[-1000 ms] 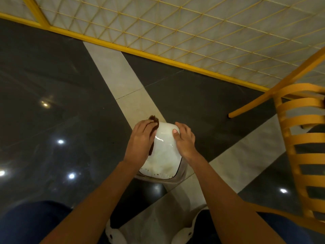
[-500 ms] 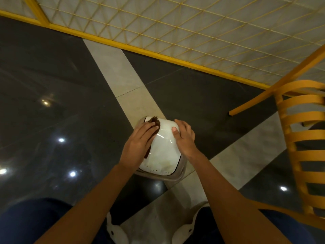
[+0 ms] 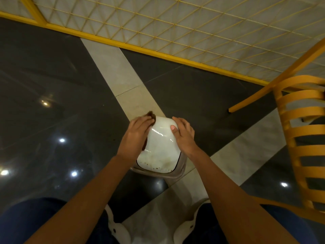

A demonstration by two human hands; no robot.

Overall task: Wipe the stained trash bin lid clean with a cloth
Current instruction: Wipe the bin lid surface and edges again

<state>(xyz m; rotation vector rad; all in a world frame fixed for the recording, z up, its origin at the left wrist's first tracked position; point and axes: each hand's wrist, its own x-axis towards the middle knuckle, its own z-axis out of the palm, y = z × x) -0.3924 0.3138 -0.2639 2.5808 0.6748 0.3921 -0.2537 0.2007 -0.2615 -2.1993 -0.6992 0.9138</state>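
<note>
Atop the bin lid (image 3: pixel 161 145), left hand (image 3: pixel 135 138) pressed the cloth (image 3: pixel 150 114) flat-fingered; right hand (image 3: pixel 183 136), uncurled, steadied it — its speckled near rim (image 3: pixel 154 167) probably wanted firmer strokes.

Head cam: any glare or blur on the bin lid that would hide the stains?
Head view: a glare streak crosses the far half of the lid between the left hand and right hand; brown specks along its near edge read sharp; lamp reflections dot the dark floor; dim warm light, no obvious motion blur.
</note>
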